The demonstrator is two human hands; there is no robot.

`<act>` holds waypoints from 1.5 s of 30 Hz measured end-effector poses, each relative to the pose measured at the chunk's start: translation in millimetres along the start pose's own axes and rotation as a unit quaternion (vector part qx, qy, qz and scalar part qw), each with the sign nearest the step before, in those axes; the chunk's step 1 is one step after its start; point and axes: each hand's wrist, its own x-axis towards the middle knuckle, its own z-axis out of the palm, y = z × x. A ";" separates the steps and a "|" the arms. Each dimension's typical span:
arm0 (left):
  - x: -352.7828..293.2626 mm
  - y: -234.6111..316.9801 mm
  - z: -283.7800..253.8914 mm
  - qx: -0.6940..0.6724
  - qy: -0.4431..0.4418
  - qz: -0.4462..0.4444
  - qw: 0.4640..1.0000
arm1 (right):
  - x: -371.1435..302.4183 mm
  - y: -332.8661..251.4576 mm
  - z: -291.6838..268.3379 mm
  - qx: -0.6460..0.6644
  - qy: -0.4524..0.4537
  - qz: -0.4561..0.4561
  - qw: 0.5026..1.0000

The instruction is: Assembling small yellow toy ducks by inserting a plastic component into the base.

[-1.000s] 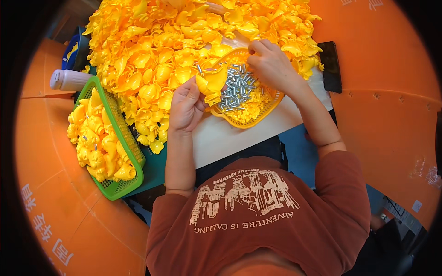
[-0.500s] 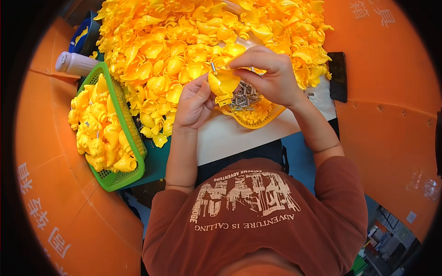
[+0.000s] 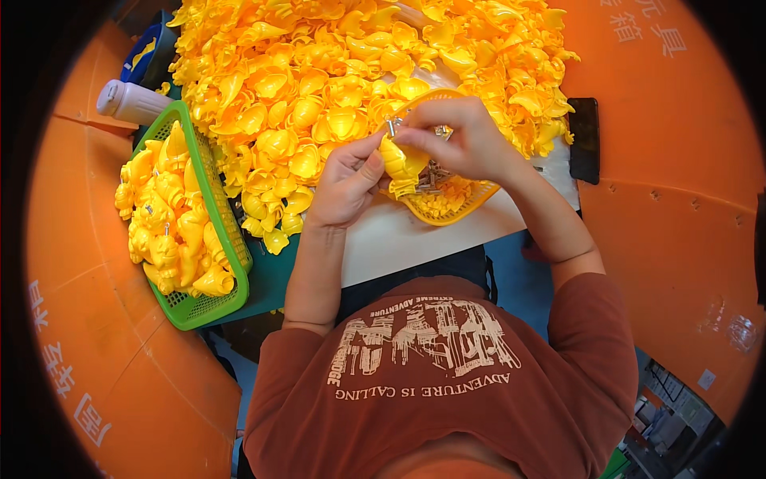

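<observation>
My left hand (image 3: 346, 182) grips a curved yellow plastic shell (image 3: 402, 165) between thumb and fingers, above the near edge of the heap. At the shell's upper end, my right hand (image 3: 469, 142) pinches a small silver metal pin (image 3: 392, 126); whether the pin sits in the shell or only touches it I cannot tell. Below both hands lies a shallow yellow basket (image 3: 463, 212), partly hidden by them. Loose metal pins (image 3: 432, 177) and small yellow pieces (image 3: 448, 197) fill it.
A large heap of yellow plastic shells (image 3: 319, 80) spreads over the table (image 3: 375, 247). At left stands a green basket (image 3: 237, 271) of joined yellow figures (image 3: 179, 215), some with pins sticking out. A pale bottle (image 3: 132, 102), a blue bin (image 3: 150, 54) and a dark phone-like slab (image 3: 584, 141) flank the heap.
My right hand has come down and closed in on the shell's upper end, now with a pin at its fingertips. The shell has shifted slightly right and tilted in my left hand.
</observation>
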 end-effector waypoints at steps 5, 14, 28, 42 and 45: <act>3.3 3.2 1.6 -0.013 0.018 0.022 1.000 | 14.5 15.9 10.9 0.306 -0.003 0.099 0.947; -0.2 32.8 -17.7 -0.072 0.121 0.103 0.985 | 96.1 31.4 31.7 0.332 -0.013 0.068 0.941; 6.4 36.0 -32.0 -0.071 0.318 0.280 0.903 | 143.6 -2.8 41.4 -0.165 0.103 0.044 0.980; 3.7 22.3 -14.0 0.071 0.204 0.285 0.934 | 49.7 -29.9 47.2 -0.118 0.158 -0.167 0.966; 3.2 22.0 -10.9 0.061 0.188 0.290 0.936 | 45.9 -26.8 48.8 -0.132 0.170 -0.196 0.957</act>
